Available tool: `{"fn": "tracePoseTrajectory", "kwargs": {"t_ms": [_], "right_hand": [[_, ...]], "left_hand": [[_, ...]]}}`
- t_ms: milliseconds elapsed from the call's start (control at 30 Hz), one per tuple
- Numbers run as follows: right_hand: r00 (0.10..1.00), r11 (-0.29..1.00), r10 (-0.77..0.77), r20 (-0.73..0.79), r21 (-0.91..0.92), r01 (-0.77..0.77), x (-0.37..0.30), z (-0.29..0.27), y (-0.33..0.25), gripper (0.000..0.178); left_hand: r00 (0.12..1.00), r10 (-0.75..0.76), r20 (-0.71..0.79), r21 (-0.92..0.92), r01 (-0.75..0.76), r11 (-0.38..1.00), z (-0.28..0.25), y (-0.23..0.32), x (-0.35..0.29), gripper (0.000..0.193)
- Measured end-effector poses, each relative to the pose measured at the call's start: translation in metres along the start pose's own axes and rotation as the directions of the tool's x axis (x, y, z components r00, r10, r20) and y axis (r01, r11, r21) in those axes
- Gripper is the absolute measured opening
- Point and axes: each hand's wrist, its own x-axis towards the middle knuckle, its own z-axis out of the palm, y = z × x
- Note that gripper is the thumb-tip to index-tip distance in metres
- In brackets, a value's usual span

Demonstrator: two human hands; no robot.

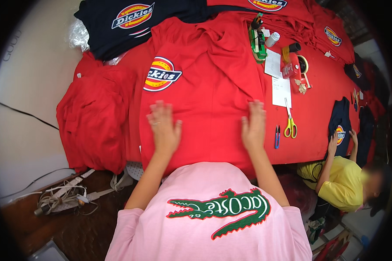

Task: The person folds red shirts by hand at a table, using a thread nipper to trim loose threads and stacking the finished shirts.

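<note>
A red garment (204, 108) with a printed chest logo lies spread in front of me, its neck end at the far side and its upper right part in loose folds. My left hand (164, 128) rests on its left half below the logo, fingers stretched out and a little blurred. Over the right edge of the cloth lies my right hand (254, 126), also flat with fingers extended. Neither hand holds anything. Yellow-handled scissors (290, 126) and blue thread snips (277, 137) lie on the red-covered table (309, 145) to the right of my right hand.
Red garments (96, 113) hang in a heap at the left; a navy garment (130, 30) lies behind. Paper sheets (282, 92), a tape roll (303, 64) and a green holder (258, 45) sit far right. A person in yellow (342, 182) handles a navy garment. Cables (67, 195) lie on the floor.
</note>
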Motion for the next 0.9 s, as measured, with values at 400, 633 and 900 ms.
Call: {"fn": "tracePoseTrajectory", "kwargs": {"t_ms": [400, 633, 900], "right_hand": [[0.988, 0.958, 0.015, 0.152, -0.284, 0.029, 0.070, 0.033, 0.040, 0.070], [0.942, 0.907, 0.323, -0.095, -0.252, -0.337, -0.016, -0.038, 0.089, 0.054], [0.922, 0.882, 0.379, -0.081, -0.270, -0.386, -0.091, -0.063, 0.110, 0.027]], "left_hand": [[0.909, 0.388, 0.155, -0.078, -0.380, 0.922, 0.050, 0.004, 0.124, 0.078], [0.929, 0.368, 0.032, -0.226, -0.352, 0.908, 0.039, 0.028, 0.136, 0.054], [0.901, 0.414, 0.127, -0.257, -0.374, 0.891, 0.048, 0.061, 0.161, 0.026]]}}
